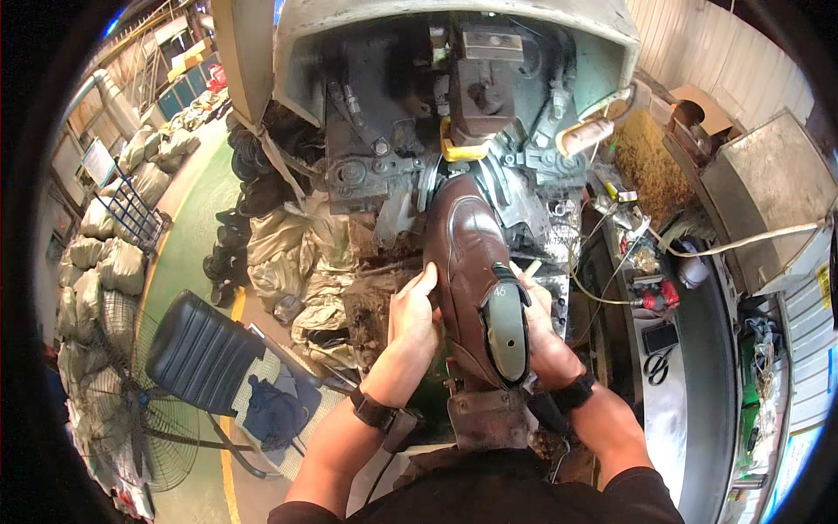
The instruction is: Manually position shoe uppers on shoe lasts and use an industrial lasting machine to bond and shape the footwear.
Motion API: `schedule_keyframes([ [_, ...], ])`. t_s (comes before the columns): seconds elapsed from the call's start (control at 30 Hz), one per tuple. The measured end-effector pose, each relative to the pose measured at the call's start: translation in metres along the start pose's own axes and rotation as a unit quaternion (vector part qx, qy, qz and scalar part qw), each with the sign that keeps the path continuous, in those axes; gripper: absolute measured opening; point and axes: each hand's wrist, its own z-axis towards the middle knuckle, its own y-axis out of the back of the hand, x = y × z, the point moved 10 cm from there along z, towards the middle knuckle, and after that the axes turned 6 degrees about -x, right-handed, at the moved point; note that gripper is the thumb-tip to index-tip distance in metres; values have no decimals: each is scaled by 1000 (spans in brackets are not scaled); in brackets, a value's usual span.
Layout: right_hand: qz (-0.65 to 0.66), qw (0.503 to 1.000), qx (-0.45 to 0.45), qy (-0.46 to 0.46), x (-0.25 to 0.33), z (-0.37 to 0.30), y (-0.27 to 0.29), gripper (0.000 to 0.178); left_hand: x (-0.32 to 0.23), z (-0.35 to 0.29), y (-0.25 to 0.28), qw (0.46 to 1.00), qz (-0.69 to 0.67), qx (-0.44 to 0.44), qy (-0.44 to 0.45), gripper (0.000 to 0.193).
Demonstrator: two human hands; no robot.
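The left hand (414, 313) presses against the left flank of a dark brown leather shoe (463, 253), its thumb lying up along the side. The right hand (543, 327) grips the opposite side, near the heel opening; most of its fingers are hidden from where I stand. Between them the two hands hold the shoe lengthwise in front of the person's body, toe pointing away, heel toward the black shirt. A grey-green form (506, 336) with a small round hole fills the opening. Each wrist wears something dark: a black watch or band (374, 410) on the left, a black band (573, 393) on the right.

The toe sits at the mouth of a large, grimy machine (484, 96), just below a yellow piece (461, 150) and between metal parts (I can't tell whether it touches them). A pale, curved hood arches over the machine.

To the right are a red tool (656, 297) on a hose and, nearer, black-handled scissors (656, 368) on a light surface. To the left, a black ribbed chair (205, 349) has blue cloth (278, 410) on its seat, beside a wire-caged fan (153, 428). Farther off, pale sacks (122, 266) are piled along a green floor (196, 240), near a blue hand truck (131, 214).
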Motion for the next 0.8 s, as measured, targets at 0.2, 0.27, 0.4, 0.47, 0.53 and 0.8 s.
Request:
schedule_keyframes([
  [0.2, -33, 997, -70, -15, -18, 42, 11, 39, 10, 35, -8, 997, -39, 22, 57, 32],
  [0.27, -77, 987, -139, -30, -26, 48, 29, 38, 17, 37, -10, 992, -81, 33, 92, 31],
  [0.4, -49, 993, -105, -16, -29, 54, 32, 35, 22, 41, -13, 989, -93, 54, 101, 32],
  [0.47, -45, 992, -115, -26, -32, 58, 38, 35, 32, 44, -11, 987, -102, 37, 120, 32],
  [0.53, -45, 992, -116, -29, -35, 62, 42, 34, 38, 49, -7, 989, -91, 17, 111, 33],
  [0.8, -24, 994, -108, 13, -55, 89, 63, 34, 54, 73, 1, 992, -105, -54, 36, 38],
])
